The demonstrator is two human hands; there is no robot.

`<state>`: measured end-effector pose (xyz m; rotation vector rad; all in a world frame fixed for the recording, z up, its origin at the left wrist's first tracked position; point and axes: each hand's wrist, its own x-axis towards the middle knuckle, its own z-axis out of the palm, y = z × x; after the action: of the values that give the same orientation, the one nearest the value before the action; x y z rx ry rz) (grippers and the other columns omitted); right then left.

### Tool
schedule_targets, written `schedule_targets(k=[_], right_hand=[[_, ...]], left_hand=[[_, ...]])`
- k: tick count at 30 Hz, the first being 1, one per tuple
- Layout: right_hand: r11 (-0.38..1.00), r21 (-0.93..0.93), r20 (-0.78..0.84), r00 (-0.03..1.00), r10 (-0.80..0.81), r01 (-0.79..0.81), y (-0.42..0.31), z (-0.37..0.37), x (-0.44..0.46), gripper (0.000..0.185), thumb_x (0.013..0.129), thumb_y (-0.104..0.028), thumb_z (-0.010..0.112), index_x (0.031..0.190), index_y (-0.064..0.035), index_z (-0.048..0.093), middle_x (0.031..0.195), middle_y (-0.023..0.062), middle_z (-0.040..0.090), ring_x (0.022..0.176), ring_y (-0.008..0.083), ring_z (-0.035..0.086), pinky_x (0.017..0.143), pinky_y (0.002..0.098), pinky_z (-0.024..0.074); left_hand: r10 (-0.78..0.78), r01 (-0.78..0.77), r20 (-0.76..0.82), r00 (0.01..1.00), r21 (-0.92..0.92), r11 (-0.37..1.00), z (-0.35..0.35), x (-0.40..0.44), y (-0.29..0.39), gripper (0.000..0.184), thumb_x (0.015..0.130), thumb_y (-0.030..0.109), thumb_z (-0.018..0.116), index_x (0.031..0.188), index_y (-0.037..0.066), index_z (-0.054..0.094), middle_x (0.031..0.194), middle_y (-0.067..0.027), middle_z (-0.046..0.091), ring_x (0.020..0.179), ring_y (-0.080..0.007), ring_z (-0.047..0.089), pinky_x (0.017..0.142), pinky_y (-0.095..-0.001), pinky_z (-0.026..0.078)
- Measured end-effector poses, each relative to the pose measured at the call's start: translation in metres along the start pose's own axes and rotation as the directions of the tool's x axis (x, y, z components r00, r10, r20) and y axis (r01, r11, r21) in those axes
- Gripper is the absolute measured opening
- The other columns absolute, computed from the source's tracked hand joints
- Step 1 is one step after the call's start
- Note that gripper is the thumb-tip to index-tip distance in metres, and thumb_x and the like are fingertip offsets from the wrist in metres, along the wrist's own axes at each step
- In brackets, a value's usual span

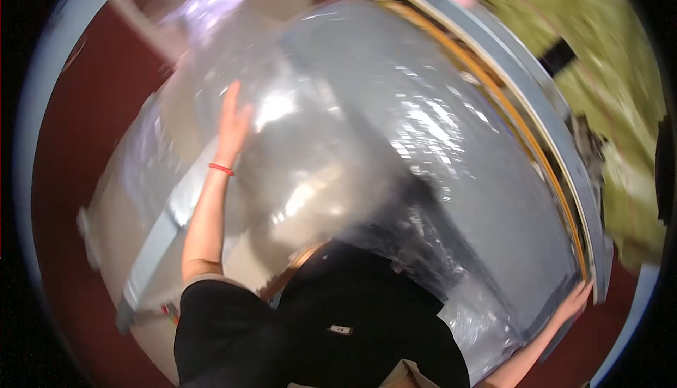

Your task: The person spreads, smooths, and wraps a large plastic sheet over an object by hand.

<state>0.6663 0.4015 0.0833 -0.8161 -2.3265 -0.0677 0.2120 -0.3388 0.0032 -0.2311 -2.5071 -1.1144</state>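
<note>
Clear plastic sheet (310, 169) lying crinkled between two bare hands, toward a grey panel (518, 229).
At left, the left hand (234, 123) is open, fingers extended over the sheet; blur hides whether it touches. The sheet, in the middle, shines and wrinkles, so it is probably light, soft and slippery, quick to crease or cling; flat palms or a gathered margin would hold it better than fingertips. Rightward, the panel looks stiff and likely heavier, best held at its layered rim (529, 123). At far right, the right hand (572, 302) meets the panel's near corner; whether its fingers grip there, I cannot tell.
</note>
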Motion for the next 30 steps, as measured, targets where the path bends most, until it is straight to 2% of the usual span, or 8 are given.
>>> schedule_targets(k=[4,10,13,18,22,24,26,30], right_hand=[[0.995,0.074,0.001,0.997,-0.071,0.071,-0.079,0.016,0.024,0.042,0.092,-0.022,0.041,0.126,0.0020,0.036,0.130,0.0176,0.037,0.119,0.0272,0.037,0.099,0.0342,0.0275],[0.957,0.198,-0.005,0.976,-0.217,0.214,-0.134,0.032,0.048,0.042,0.090,-0.022,0.044,0.125,0.0013,0.039,0.128,0.0163,0.040,0.117,0.0266,0.038,0.098,0.0336,0.0285],[0.948,0.222,0.002,0.972,-0.233,0.227,-0.157,0.035,0.047,0.042,0.089,-0.023,0.047,0.124,0.0004,0.041,0.127,0.0159,0.041,0.116,0.0262,0.040,0.097,0.0335,0.0295],[0.953,0.257,0.033,0.984,-0.175,0.161,-0.153,0.030,0.040,0.041,0.087,-0.021,0.052,0.123,-0.0021,0.043,0.122,0.0138,0.046,0.108,0.0231,0.046,0.091,0.0322,0.0354],[0.956,0.289,0.050,0.997,-0.066,0.049,-0.125,0.028,0.036,0.041,0.086,-0.021,0.053,0.122,-0.0024,0.045,0.118,0.0131,0.049,0.102,0.0211,0.049,0.087,0.0310,0.0383],[0.921,0.387,0.115,0.993,-0.012,-0.034,-0.113,0.032,0.034,0.038,0.088,-0.017,0.051,0.122,-0.0019,0.044,0.115,0.0118,0.051,0.099,0.0199,0.050,0.086,0.0293,0.0390],[0.901,0.433,0.101,0.991,-0.090,0.038,-0.143,0.038,0.033,0.036,0.087,-0.015,0.051,0.120,0.0002,0.045,0.114,0.0114,0.052,0.099,0.0171,0.050,0.085,0.0278,0.0391],[0.767,0.640,0.312,0.926,-0.213,-0.039,-0.281,0.024,0.022,0.023,0.084,-0.008,0.054,0.104,0.0015,0.057,0.100,0.0087,0.059,0.092,0.0151,0.055,0.082,0.0264,0.0422]], left_hand=[[-0.319,0.404,-0.338,0.886,0.221,0.888,-0.075,-0.128,-0.122,0.052,0.085,0.022,0.047,0.127,-0.004,0.032,0.132,-0.0214,0.032,0.125,-0.0313,0.028,0.103,-0.0375,0.021],[-0.668,0.889,-0.595,0.446,0.380,0.255,-0.176,-0.260,-0.192,0.051,0.085,0.030,0.045,0.118,-0.010,0.041,0.127,-0.0246,0.037,0.119,-0.0367,0.033,0.100,-0.0410,0.026],[-0.366,0.770,-0.678,0.638,0.570,0.286,-0.194,-0.312,-0.227,0.039,0.084,0.026,0.047,0.104,-0.006,0.053,0.115,-0.0230,0.049,0.109,-0.0355,0.043,0.092,-0.0405,0.035],[-0.474,0.869,-0.729,0.494,0.399,0.292,-0.235,-0.312,-0.204,0.020,0.080,0.014,0.047,0.075,-0.003,0.058,0.089,-0.0202,0.060,0.084,-0.0356,0.056,0.072,-0.0405,0.045],[-0.355,0.859,-0.922,-0.155,-0.303,0.413,-0.289,-0.302,-0.216,0.018,0.081,0.010,0.046,0.088,-0.003,0.056,0.093,-0.0186,0.060,0.084,-0.0347,0.057,0.070,-0.0404,0.046],[-0.418,0.510,-0.903,-0.099,-0.407,0.758,-0.311,-0.282,-0.271,0.019,0.082,0.009,0.047,0.096,-0.001,0.055,0.092,-0.0120,0.060,0.081,-0.0248,0.057,0.071,-0.0365,0.046],[-0.337,0.440,-0.841,0.423,-0.135,0.888,-0.285,-0.206,-0.242,0.020,0.083,0.011,0.050,0.100,0.002,0.055,0.089,-0.0051,0.057,0.078,-0.0150,0.054,0.071,-0.0298,0.045],[-0.352,0.232,-0.092,0.931,-0.595,0.769,-0.155,-0.063,0.077,0.025,0.085,0.021,0.053,0.106,0.008,0.057,0.079,0.0038,0.054,0.065,-0.0032,0.046,0.055,-0.0165,0.038]])
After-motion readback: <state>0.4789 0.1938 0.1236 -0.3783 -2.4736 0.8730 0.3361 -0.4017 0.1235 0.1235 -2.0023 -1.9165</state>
